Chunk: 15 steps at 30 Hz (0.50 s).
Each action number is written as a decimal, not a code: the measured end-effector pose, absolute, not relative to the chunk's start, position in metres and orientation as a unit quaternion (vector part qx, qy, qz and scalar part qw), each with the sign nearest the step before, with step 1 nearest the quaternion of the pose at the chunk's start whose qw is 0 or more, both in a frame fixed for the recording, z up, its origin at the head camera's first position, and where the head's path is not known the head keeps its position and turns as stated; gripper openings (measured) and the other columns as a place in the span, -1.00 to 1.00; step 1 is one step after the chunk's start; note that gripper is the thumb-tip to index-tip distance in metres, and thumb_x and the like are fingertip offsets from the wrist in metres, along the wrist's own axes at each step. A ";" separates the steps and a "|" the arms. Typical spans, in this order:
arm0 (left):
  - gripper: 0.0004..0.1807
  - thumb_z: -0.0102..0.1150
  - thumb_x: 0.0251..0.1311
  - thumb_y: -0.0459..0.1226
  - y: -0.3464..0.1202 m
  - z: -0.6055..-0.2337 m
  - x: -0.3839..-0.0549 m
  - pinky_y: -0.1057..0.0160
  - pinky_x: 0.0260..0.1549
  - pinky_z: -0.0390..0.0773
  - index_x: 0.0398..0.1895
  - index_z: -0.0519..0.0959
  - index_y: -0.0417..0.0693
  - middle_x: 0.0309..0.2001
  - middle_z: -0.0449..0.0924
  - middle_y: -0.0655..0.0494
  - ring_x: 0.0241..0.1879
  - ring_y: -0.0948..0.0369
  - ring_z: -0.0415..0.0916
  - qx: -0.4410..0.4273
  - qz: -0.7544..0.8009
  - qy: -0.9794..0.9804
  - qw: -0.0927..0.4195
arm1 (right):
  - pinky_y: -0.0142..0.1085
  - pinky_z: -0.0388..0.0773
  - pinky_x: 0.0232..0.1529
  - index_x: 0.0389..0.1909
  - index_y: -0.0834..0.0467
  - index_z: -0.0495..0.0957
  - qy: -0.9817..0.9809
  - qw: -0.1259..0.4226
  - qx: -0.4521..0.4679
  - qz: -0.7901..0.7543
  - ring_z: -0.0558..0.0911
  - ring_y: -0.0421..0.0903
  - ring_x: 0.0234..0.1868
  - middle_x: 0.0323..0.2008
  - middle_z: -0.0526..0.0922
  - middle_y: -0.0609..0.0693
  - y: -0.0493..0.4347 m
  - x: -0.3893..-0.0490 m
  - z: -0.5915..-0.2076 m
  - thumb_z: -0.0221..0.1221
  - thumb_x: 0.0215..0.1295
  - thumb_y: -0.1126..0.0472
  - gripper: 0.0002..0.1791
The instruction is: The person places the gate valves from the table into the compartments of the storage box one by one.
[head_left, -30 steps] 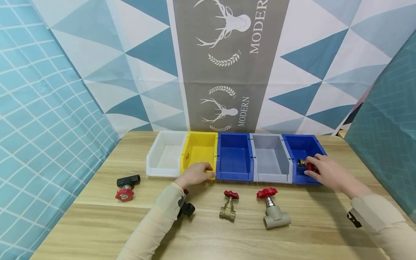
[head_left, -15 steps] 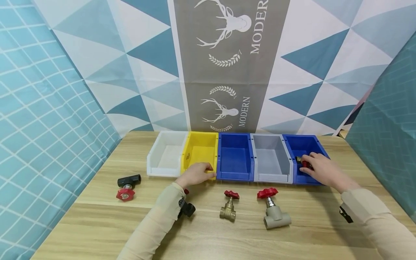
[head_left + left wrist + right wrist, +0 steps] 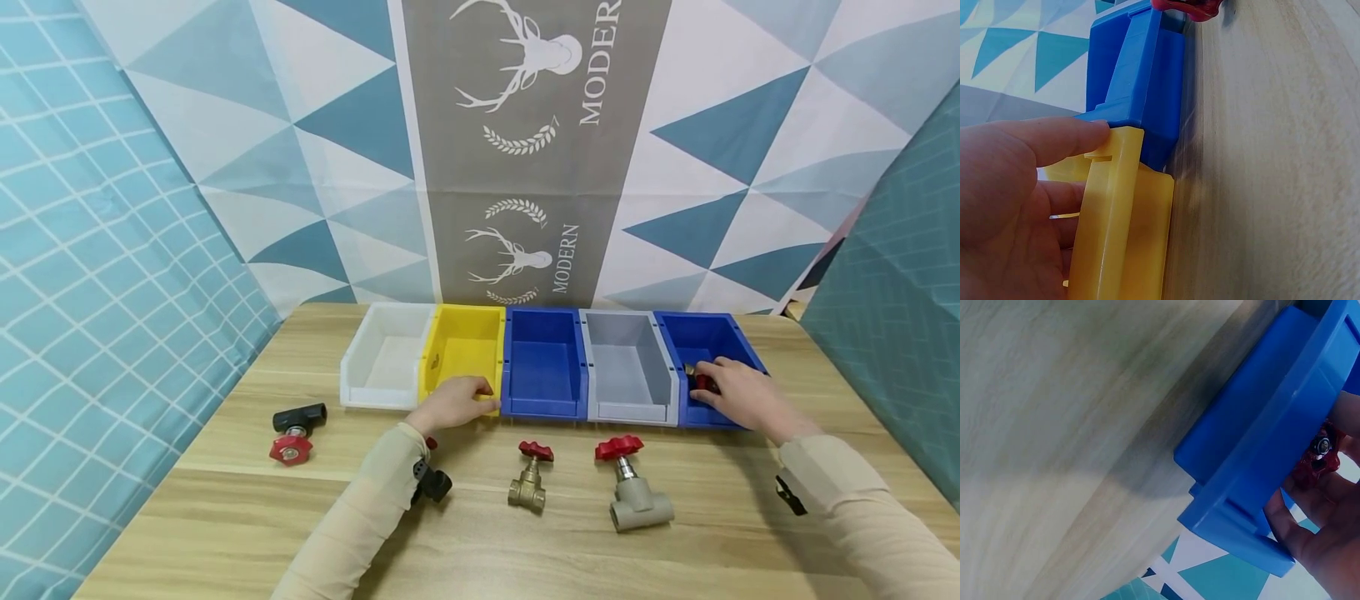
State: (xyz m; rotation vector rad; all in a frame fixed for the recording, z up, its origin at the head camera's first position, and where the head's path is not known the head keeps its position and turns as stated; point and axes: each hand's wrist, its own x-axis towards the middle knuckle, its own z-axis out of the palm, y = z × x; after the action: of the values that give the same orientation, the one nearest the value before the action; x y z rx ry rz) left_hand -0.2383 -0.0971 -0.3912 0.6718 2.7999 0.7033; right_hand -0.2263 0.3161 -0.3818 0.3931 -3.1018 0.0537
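My left hand (image 3: pixel 454 403) rests at the front lip of the yellow bin (image 3: pixel 1110 231); the thumb lies on its rim, the other fingers behind the wall. My right hand (image 3: pixel 738 396) reaches into the rightmost blue bin (image 3: pixel 693 329) and grips a gate valve by its red handwheel (image 3: pixel 1322 450). The valve's brass end shows just past the fingertips in the head view; the rest is hidden. On the table, a brass valve (image 3: pixel 528 487) and a grey plastic valve (image 3: pixel 637 502), both with red handwheels, lie in front of the bins.
A white bin (image 3: pixel 381 354), a middle blue bin (image 3: pixel 545 367) and a grey bin (image 3: pixel 625 367) stand in the same row. A black valve with a red handwheel (image 3: pixel 291 448) lies at the left. Another red-and-black piece (image 3: pixel 435 486) is partly hidden by the left forearm.
The right hand has shifted slightly left and lower into the rightmost blue bin with the valve. The left hand has stayed at the yellow bin.
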 end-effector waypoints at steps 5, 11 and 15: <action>-0.68 0.09 0.17 -0.06 -0.097 -0.393 -0.239 0.15 -0.17 0.45 -0.22 0.55 -0.13 -0.26 0.61 0.03 -0.29 0.17 0.49 0.231 0.236 0.940 0.084 | 0.11 0.44 -0.23 -0.06 0.35 0.47 -0.992 0.016 0.126 0.019 0.51 0.10 -0.31 -0.33 0.53 0.23 0.318 -0.227 -0.385 0.21 0.12 0.06 -0.51; -0.69 0.10 0.16 -0.06 -0.097 -0.394 -0.240 0.16 -0.16 0.45 -0.22 0.55 -0.12 -0.26 0.61 0.04 -0.28 0.17 0.49 0.231 0.236 0.941 0.079 | 0.03 0.46 -0.30 -0.09 0.35 0.48 -0.991 0.015 0.133 0.019 0.48 0.03 -0.38 -0.40 0.50 0.16 0.316 -0.229 -0.385 0.24 0.09 0.11 -0.54; -0.69 0.10 0.16 -0.07 -0.097 -0.394 -0.240 0.16 -0.17 0.45 -0.22 0.55 -0.12 -0.26 0.61 0.04 -0.29 0.17 0.49 0.231 0.235 0.941 0.079 | 0.01 0.47 -0.32 -0.11 0.33 0.48 -0.991 0.011 0.135 0.020 0.47 0.02 -0.39 -0.42 0.48 0.14 0.315 -0.229 -0.385 0.25 0.09 0.14 -0.58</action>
State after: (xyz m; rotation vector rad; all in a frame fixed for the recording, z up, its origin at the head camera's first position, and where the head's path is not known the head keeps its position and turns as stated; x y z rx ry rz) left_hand -0.2397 -0.0972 -0.3941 0.6927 2.8163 0.7034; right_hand -0.2291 0.3149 -0.3854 0.4203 -3.0900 0.0638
